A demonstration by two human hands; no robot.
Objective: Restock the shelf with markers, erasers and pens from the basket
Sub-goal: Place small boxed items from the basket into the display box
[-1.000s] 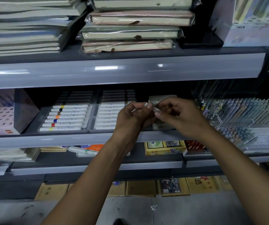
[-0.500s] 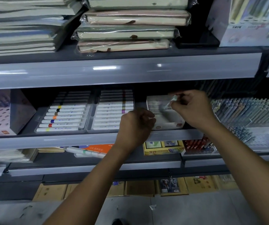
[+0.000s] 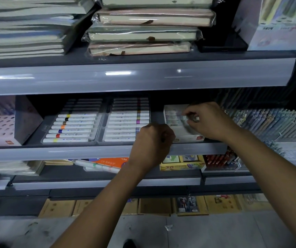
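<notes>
On the middle shelf (image 3: 90,152), just right of the two marker trays, the right hand (image 3: 209,120) reaches over an open white box (image 3: 175,119) and pinches a small pale item (image 3: 190,118) between thumb and fingertips, right at the box's top; it looks like an eraser being set in with the others, though blur makes it hard to be sure. Holding it by the tips, from above, would let it drop into a narrow slot without disturbing the packed rows already there. The left hand (image 3: 152,140) sits lower, at the shelf's front lip, fingers curled into a fist; whether it grips more stock or nothing cannot be told, since the palm faces away. It is probably kept close so the next piece can be passed across quickly. Left of the box lie the marker trays (image 3: 97,127), white barrels with coloured bands, filled nearly to the front. To the right stand dense rows of pens (image 3: 272,122) in clear racks. Overhead, the upper shelf edge (image 3: 143,77) hangs low, leaving little room above the box, so the wrist must stay flat going in. Wrapped notebooks (image 3: 143,29) are stacked on that upper shelf. The basket is not in view.
</notes>
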